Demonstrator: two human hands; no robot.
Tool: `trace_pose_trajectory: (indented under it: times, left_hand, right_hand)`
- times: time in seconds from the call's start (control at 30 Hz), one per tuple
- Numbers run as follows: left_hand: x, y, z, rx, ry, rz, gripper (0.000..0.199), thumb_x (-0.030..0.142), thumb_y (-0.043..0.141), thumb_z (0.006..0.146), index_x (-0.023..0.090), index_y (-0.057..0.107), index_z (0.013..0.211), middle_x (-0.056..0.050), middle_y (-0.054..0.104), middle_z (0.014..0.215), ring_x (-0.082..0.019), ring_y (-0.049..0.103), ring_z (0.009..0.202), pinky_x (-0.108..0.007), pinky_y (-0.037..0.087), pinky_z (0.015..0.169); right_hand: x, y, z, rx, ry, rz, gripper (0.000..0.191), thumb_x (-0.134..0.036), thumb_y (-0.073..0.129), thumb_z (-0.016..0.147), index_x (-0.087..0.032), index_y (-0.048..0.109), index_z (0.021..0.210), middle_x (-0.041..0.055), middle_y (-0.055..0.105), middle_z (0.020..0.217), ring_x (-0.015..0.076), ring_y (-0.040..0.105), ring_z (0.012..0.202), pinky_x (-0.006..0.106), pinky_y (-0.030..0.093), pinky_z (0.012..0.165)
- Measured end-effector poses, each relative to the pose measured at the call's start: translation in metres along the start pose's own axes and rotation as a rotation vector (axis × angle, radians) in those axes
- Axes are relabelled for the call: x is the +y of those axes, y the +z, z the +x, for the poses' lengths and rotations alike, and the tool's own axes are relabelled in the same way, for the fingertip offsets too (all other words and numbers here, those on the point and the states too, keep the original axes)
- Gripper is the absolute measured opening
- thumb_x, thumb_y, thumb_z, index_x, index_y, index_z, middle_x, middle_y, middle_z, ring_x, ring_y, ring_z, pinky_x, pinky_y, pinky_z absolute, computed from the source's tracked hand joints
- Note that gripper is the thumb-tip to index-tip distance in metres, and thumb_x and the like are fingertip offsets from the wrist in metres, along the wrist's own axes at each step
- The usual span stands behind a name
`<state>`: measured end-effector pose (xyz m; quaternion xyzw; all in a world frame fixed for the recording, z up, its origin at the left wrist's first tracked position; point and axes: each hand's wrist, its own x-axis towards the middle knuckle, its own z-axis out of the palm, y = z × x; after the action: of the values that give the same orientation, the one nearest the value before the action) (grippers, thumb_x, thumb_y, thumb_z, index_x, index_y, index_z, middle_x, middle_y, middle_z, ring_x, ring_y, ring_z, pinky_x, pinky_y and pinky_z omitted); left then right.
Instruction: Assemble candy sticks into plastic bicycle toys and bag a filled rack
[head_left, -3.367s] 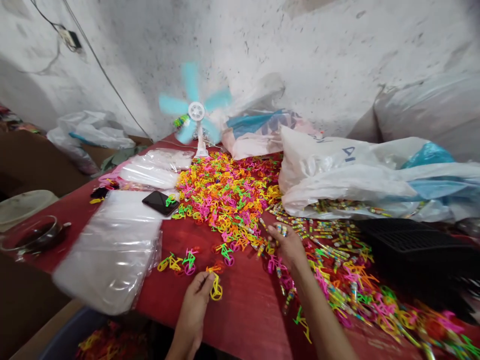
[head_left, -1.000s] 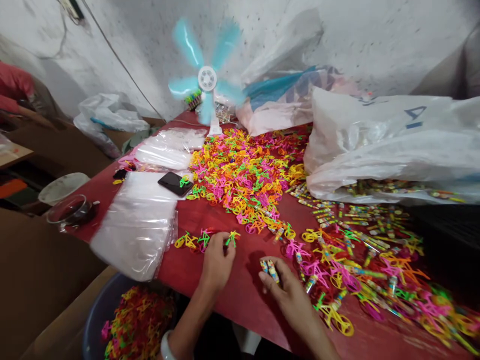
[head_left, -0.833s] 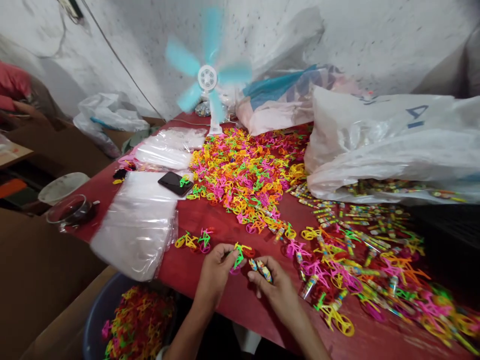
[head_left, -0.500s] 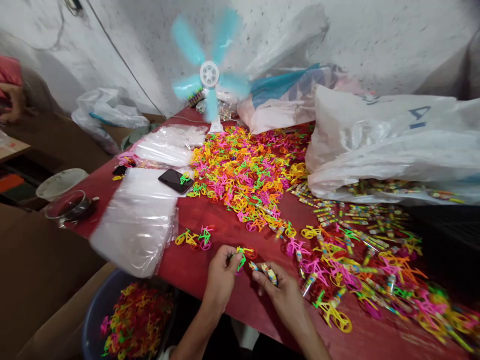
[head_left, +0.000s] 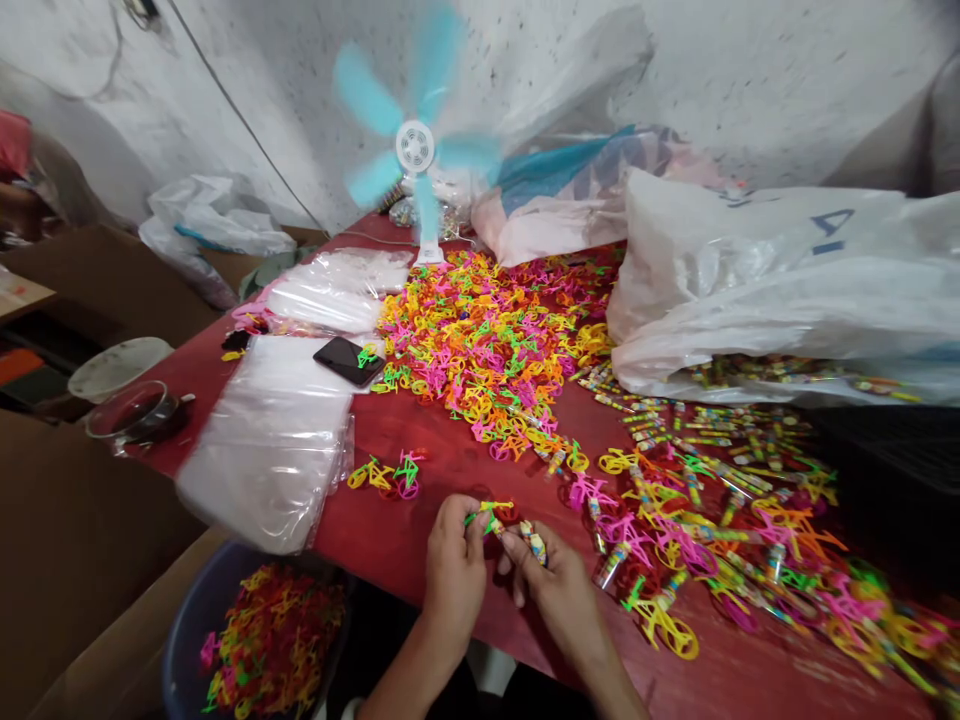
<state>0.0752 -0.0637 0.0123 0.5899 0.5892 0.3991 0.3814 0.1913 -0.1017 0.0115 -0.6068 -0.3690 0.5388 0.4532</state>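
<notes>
Near the front edge of the red table [head_left: 397, 430], my left hand [head_left: 456, 550] pinches a small green and yellow plastic bicycle [head_left: 491, 520]. My right hand [head_left: 547, 565] is closed around short candy-filled tubes [head_left: 534, 543]; one tube tip meets the bicycle between the two hands. A few toy bicycles [head_left: 386, 475] lie left of my hands. To the right spread bicycles mixed with tubes [head_left: 660, 540]. A large pile of colourful toy bicycles [head_left: 487, 350] covers the middle of the table.
A fan [head_left: 415, 147] with blurred blades stands at the back. Clear plastic bags [head_left: 270, 440] and a phone [head_left: 349, 361] lie left. A white sack [head_left: 750, 290] sits right. Below left is a blue basin [head_left: 180, 640] of bicycles. Part of another person [head_left: 19, 185] shows far left.
My hands have come together. The tube tip in my right hand has moved left and now meets the bicycle in my left hand.
</notes>
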Motion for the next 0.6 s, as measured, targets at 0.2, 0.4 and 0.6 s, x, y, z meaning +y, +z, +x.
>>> trace_pose_trajectory:
  times: [0.2,0.4,0.6]
  left_hand:
    - [-0.004,0.001,-0.003,-0.045,0.036,-0.007,0.017,0.031,0.047,0.082,0.021,0.051,0.069,0.0,0.057,0.067,-0.017,0.055,0.067,-0.028,0.042,0.065]
    - [-0.008,0.0,-0.002,-0.107,-0.094,-0.153,0.021,0.036,0.052,0.079,0.021,0.047,0.067,0.003,0.05,0.063,-0.014,0.049,0.063,-0.025,0.037,0.06]
    - [0.005,0.01,-0.001,-0.279,-0.198,-0.366,0.019,0.035,0.054,0.079,0.02,0.049,0.069,0.003,0.051,0.066,-0.013,0.049,0.063,-0.024,0.042,0.063]
  right_hand:
    - [0.004,-0.008,0.003,0.088,-0.17,-0.296,0.041,-0.062,0.057,0.078,-0.022,0.055,0.066,0.0009,0.057,0.056,0.015,0.05,0.05,0.025,0.034,0.048]
    - [0.003,-0.011,0.007,-0.108,0.002,-0.009,0.05,-0.069,0.057,0.074,-0.022,0.047,0.062,-0.0081,0.035,0.045,0.0082,0.029,0.04,0.022,0.023,0.041]
    - [0.005,-0.025,0.005,-0.039,-0.07,-0.094,0.047,-0.065,0.06,0.074,-0.02,0.056,0.064,-0.0026,0.05,0.051,0.0107,0.042,0.045,0.023,0.034,0.046]
